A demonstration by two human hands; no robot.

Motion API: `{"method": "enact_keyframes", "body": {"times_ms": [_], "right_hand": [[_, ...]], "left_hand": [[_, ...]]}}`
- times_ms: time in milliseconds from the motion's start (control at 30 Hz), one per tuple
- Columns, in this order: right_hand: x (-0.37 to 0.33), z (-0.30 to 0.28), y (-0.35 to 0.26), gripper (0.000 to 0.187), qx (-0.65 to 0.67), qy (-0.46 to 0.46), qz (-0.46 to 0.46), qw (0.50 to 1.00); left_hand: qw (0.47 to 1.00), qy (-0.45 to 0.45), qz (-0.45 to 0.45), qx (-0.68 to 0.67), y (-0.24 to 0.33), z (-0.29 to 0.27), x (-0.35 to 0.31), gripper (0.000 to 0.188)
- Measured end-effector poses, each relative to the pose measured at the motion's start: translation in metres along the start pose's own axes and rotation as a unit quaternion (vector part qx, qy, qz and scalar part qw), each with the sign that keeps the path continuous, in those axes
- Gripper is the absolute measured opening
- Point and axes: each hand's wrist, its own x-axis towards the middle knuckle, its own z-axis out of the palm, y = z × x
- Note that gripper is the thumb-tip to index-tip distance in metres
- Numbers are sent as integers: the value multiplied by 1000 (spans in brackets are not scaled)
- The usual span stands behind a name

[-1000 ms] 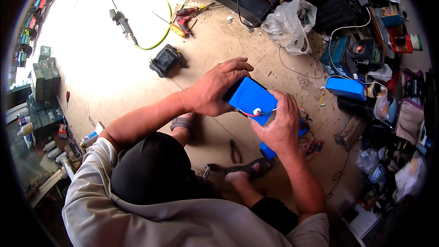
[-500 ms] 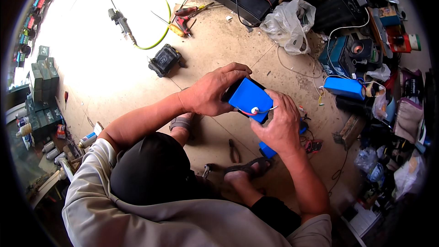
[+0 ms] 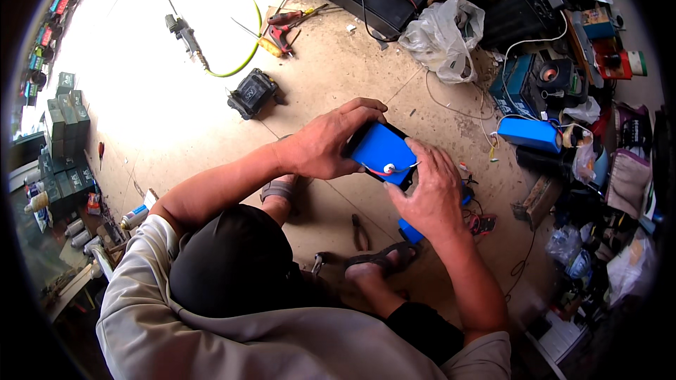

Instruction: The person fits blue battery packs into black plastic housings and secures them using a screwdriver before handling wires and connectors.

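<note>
Above the floor in front of me I hold a blue-wrapped battery pack (image 3: 381,149) sitting inside a black case (image 3: 400,131), whose rim shows around it. Red and white wires and a small white round piece (image 3: 389,168) lie on the pack's near end. My left hand (image 3: 332,139) is closed around the left side of the case, thumb below and fingers over the far edge. My right hand (image 3: 432,193) grips the right end, fingertips at the pack's corner and thumb at the near edge. The undersides of case and pack are hidden.
Pliers (image 3: 360,232) and a multimeter (image 3: 482,224) lie near my feet. Farther off are a black battery housing (image 3: 253,93), screwdrivers and red-handled tools (image 3: 280,34), and a plastic bag (image 3: 445,39). Another blue pack (image 3: 529,134) rests in the clutter at right. Boxes (image 3: 65,123) are stacked at left.
The blue pack has sunk deeper into the black case, and more of the case's rim shows around it. My right hand has shifted slightly; my left keeps its hold.
</note>
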Motion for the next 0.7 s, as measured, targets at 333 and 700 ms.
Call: {"method": "enact_keyframes", "body": {"times_ms": [333,700], "right_hand": [[-20,-19,6,64,79,-13,147,986],[-15,10,-5,33,6,80,29,996]], "left_hand": [[999,-11,-29,-15,-11,2,-14,101],[999,28,-9,23,3,-2,-19,90]]}}
